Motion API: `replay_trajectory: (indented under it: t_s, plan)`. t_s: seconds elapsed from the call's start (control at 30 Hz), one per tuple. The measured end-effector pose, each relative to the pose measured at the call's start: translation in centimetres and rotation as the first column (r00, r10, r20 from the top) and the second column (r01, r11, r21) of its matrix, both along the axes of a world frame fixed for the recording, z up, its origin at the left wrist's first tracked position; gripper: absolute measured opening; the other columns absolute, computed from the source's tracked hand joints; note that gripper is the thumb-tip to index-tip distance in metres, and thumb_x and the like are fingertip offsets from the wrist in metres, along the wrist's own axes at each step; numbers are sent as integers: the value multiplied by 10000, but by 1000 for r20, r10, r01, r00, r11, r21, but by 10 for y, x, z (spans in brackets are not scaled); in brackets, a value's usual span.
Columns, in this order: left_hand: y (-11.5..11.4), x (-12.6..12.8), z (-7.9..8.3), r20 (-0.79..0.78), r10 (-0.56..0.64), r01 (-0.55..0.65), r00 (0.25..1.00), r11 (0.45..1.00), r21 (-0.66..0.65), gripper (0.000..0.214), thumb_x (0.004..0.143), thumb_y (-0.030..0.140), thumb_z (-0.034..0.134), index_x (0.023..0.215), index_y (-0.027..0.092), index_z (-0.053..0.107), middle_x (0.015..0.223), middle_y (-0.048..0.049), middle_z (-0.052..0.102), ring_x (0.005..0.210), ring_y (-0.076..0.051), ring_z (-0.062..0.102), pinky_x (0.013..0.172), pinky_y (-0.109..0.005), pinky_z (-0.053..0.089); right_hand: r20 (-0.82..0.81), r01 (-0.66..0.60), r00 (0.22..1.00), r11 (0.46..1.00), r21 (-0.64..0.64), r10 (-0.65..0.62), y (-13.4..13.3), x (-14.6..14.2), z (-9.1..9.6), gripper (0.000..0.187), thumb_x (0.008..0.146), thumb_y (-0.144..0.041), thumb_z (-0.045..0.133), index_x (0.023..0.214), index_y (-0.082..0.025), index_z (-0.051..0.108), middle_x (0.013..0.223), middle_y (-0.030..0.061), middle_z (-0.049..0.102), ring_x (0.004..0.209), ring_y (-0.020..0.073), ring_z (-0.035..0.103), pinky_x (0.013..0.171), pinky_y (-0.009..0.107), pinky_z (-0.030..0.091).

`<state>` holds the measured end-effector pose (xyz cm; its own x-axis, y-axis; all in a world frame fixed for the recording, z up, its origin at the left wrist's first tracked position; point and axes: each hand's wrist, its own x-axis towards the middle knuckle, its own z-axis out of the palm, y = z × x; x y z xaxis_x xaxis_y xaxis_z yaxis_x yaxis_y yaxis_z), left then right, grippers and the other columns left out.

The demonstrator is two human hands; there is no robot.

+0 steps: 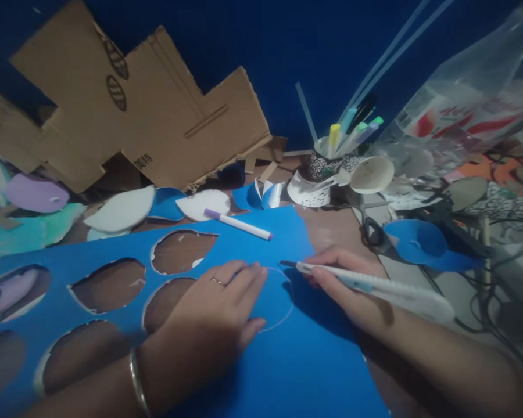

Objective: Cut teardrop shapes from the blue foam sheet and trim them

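Head view, and we had our left hand (226, 305) spread flat on the sheet (287, 371) across the table (331, 232), right hand (353, 307) gripping the cutter (396, 293); several holes (108, 284) were done, one drawn outline (293, 302) looked uncut

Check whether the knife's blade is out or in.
Out: the dark blade sticks out past the front end of the white knife.

Brown cardboard (165, 104) at back; pens (334, 138) in patterned cup (325, 166); black-handled scissors (372, 231), plastic bag (457, 104) at right
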<state>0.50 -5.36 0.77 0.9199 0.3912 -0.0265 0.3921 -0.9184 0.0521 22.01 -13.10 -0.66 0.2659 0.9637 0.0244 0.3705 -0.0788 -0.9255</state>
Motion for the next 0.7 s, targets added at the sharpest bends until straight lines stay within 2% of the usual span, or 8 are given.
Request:
replay_trajectory:
  t_s: [0.2, 0.4, 0.57, 0.7]
  plan:
    - [0, 5, 3, 1, 94, -94, 996, 995, -45, 554, 740, 326, 660, 1259, 175, 540, 1206, -36, 632, 1096, -262, 539, 879, -407, 499, 106, -110, 990, 986, 122, 97, -1, 0, -2, 96, 808, -246, 612, 864, -218, 684, 847, 32, 725, 745, 164, 682, 614, 234, 546]
    - [1, 7, 0, -7, 124, -124, 992, 989, -80, 580, 715, 292, 673, 1266, 182, 529, 1200, -32, 634, 1095, -262, 536, 851, -402, 512, 135, -132, 984, 986, 106, 117, 1, 3, -3, 119, 796, -220, 629, 896, -231, 694, 898, 31, 729, 813, 185, 689, 687, 251, 565]
    - [1, 6, -2, 1, 130, -130, 991, 987, -93, 574, 718, 250, 656, 1271, 190, 519, 1203, -18, 631, 1109, -261, 525, 834, -394, 515, 179, -169, 973, 977, 127, 145, 3, 4, -2, 129, 786, -200, 641, 897, -227, 702, 891, 31, 730, 809, 180, 690, 689, 240, 570]
    - [0, 5, -1, 1, 124, -123, 992, 989, -83, 581, 717, 274, 666, 1272, 186, 518, 1200, -33, 631, 1100, -265, 526, 838, -401, 510, 158, -142, 980, 981, 133, 121, 3, 3, -2, 114, 800, -224, 634, 892, -232, 701, 881, 24, 730, 801, 172, 692, 674, 229, 569]
